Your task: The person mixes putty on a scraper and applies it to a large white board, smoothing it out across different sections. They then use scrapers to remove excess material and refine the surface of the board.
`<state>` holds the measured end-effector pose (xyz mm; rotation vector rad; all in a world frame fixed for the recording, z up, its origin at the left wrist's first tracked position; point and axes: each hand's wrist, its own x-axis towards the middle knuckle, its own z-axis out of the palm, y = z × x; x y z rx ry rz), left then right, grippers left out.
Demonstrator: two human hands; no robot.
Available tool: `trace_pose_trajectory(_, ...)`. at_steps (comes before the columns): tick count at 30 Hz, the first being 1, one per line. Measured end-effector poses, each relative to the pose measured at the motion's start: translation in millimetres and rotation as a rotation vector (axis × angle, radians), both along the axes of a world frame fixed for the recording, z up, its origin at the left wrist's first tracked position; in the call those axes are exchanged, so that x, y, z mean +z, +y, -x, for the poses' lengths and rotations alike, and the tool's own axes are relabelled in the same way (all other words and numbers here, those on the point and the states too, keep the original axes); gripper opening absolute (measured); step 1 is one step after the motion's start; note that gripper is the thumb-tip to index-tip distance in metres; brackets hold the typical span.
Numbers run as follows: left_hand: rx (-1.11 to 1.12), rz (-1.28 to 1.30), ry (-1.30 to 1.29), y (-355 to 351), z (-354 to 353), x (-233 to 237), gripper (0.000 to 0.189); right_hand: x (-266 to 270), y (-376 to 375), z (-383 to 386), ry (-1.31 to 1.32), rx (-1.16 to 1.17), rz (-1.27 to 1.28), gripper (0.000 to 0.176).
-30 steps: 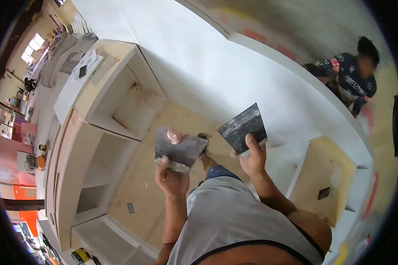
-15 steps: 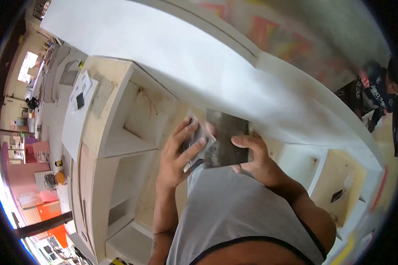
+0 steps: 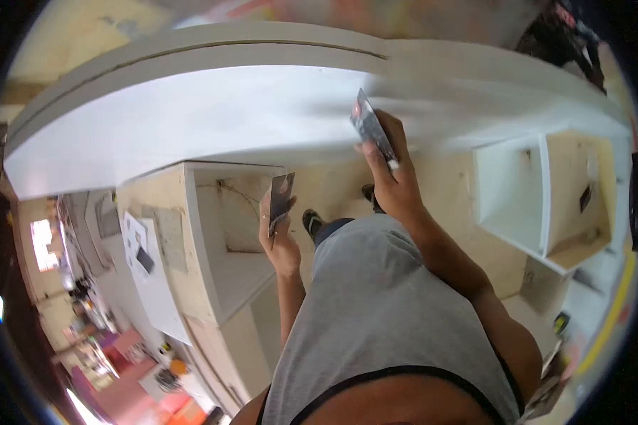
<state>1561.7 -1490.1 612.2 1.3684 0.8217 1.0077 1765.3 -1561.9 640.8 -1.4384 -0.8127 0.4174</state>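
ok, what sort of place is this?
Probably a cabinet-making or finishing workshop. What shows it: the long white panel, the open-fronted cabinet with bare, stained surfaces, and the thin spreader-like blades, one in the left hand, another in the right hand.

Head cam, wide, faces fwd & dn: shirt (image 3: 376, 304) near, white panel (image 3: 213, 106) beyond.

Dark rectangle (image 3: 144, 259) on white sheet (image 3: 157, 297), bright window (image 3: 44, 245), yellow-black object (image 3: 561, 323) at lower right
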Motion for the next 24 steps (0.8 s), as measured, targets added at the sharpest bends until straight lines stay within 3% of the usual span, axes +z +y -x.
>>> trace_pose_trajectory(1, -0.046, -0.004, 0.012, 12, 8, -3, 0.056, -4, 9, 5, 0.012, -0.046, -0.004, 0.041)
trace_pose_trajectory(3, -0.113, 0.049, 0.039, 35, 25, -14, 0.052, -12, 25, 14, -0.253, -0.239, -0.03, 0.051)
trace_pose_trajectory(4, -0.154, 0.053, 0.052, 46, 38, -15, 0.052, -12, 32, 18, -0.387, -0.336, 0.0, 0.066)
trace_pose_trajectory(6, -0.303, -0.074, 0.173, 75, 68, -17, 0.051, -10, 47, 29, -0.46, -0.434, 0.037, 0.071)
trace_pose_trajectory(9, -0.329, -0.08, 0.225, 108, 108, -13, 0.045, -30, 85, 39, -0.601, -0.582, 0.153, 0.083)
trace_pose_trajectory(13, -0.333, 0.008, 0.26, 136, 150, -9, 0.051, -55, 123, 46, -0.598, -0.76, 0.049, 0.086)
trace_pose_trajectory(14, -0.273, 0.055, 0.374, 139, 160, -10, 0.05, -59, 128, 47, -0.633, -0.815, 0.028, 0.087)
trace_pose_trajectory(15, -0.212, 0.094, 0.487, 143, 169, -10, 0.049, -62, 128, 48, -0.628, -0.831, 0.026, 0.087)
trace_pose_trajectory(18, -0.302, 0.075, 0.573, 154, 188, -30, 0.048, -59, 108, 43, -0.757, -0.767, 0.165, 0.079)
trace_pose_trajectory(19, -0.315, 0.067, 0.575, 156, 189, -35, 0.048, -51, 96, 45, -0.755, -0.782, 0.167, 0.079)
trace_pose_trajectory(21, -0.477, 0.121, 0.372, 156, 185, -45, 0.047, -36, 76, 46, -0.7, -0.6, 0.201, 0.073)
trace_pose_trajectory(24, -0.571, 0.1, 0.378, 153, 180, -51, 0.048, -38, 82, 44, -0.719, -0.741, 0.144, 0.069)
